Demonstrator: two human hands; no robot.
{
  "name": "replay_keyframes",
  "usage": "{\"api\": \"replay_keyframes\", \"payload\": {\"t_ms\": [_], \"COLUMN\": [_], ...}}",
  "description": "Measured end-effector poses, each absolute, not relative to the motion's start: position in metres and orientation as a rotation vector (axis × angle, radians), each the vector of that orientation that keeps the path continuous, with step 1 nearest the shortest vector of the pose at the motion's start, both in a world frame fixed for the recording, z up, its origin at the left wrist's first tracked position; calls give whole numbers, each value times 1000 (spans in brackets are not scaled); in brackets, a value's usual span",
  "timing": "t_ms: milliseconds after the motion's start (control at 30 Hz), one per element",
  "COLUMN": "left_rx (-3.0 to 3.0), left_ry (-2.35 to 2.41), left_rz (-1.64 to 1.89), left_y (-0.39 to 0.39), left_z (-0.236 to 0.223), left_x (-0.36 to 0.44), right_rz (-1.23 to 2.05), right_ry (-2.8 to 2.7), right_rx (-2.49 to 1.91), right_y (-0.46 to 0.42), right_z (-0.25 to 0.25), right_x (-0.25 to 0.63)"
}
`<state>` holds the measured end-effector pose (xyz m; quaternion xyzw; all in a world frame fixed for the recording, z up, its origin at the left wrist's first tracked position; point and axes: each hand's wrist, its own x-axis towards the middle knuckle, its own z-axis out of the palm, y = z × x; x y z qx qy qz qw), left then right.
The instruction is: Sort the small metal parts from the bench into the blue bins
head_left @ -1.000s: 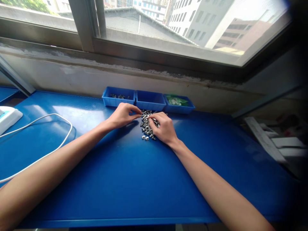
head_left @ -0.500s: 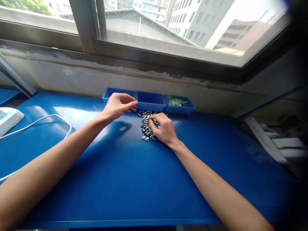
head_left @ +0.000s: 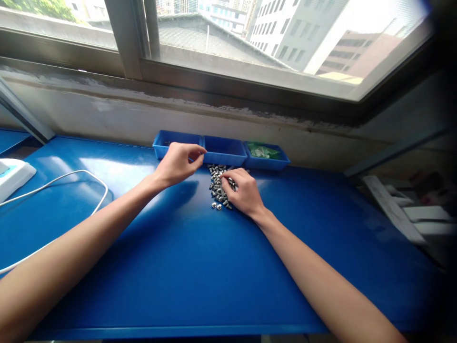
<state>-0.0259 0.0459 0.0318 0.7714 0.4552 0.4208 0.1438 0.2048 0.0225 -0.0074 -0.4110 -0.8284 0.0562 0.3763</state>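
A heap of short silvery screws [head_left: 216, 187] lies on the blue table, with two screws [head_left: 216, 206] apart at its near edge. My right hand [head_left: 243, 190] rests at the heap's right side, thumb and index finger closed on what looks like a screw; the fingertips mostly hide it. My left hand [head_left: 180, 164] hovers in front of the left blue bin [head_left: 159, 148], left of the heap. Its fingers are bent and thumb and index tips sit slightly apart, with nothing visible between them. A few small dark things show inside that bin.
Beside the left bin stand a middle blue bin [head_left: 226, 157] and a right blue bin [head_left: 269, 163] holding a green and clear plastic bag [head_left: 263, 151]. A white cable [head_left: 96, 176] and a white power strip [head_left: 16, 176] lie at left. Wall and window rise behind.
My left hand has come down and slightly nearer from over the left bin, uncovering more of its inside. My right hand has stayed at the heap.
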Motion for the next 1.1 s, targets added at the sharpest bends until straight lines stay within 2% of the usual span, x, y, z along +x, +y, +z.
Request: {"api": "replay_keyframes", "payload": {"t_ms": [167, 300, 767, 1100], "left_rx": [2674, 2782, 2682, 2104], "left_ry": [1093, 1042, 1114, 1037], "left_rz": [710, 574, 711, 1027], "left_y": [44, 44, 48, 44], "left_z": [14, 7, 7, 21], "left_x": [-20, -20, -23, -16], "right_rz": [136, 135, 152, 156], "right_ry": [-2112, -2114, -2134, -2129], "right_rx": [-1059, -1057, -1076, -1069], "right_y": [23, 22, 21, 22], "right_z": [-9, -8, -7, -8], "right_x": [205, 205, 205, 205]}}
